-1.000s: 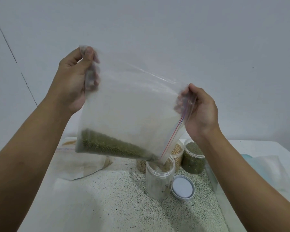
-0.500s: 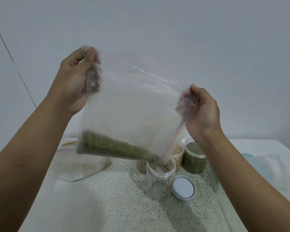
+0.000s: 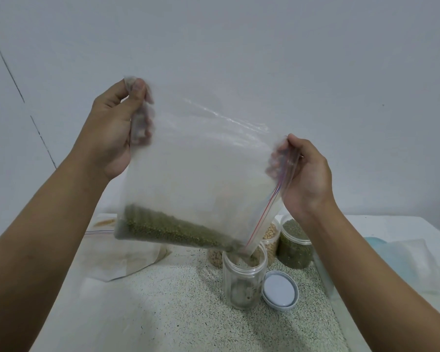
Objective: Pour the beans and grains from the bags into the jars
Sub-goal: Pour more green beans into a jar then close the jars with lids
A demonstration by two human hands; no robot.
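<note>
I hold a clear zip bag [image 3: 201,168] tilted in the air, its red-striped mouth down at the right. My left hand [image 3: 112,130] pinches its upper left corner. My right hand [image 3: 305,179] grips the mouth edge. Green beans [image 3: 170,229] lie along the bag's low side and run from the mouth corner into an open clear jar [image 3: 243,283] standing on the table. A few beans show at the jar's bottom.
A white lid [image 3: 279,290] lies right of the open jar. Behind stand a jar of green beans [image 3: 293,245] and a jar of pale beans [image 3: 271,237]. An empty bag [image 3: 127,257] lies at the left, another plastic bag [image 3: 411,265] at the right. A speckled mat [image 3: 178,313] covers the table.
The bag stays tilted over the jar in both hands, lowered slightly. Beans keep sliding toward the mouth and into the jar.
</note>
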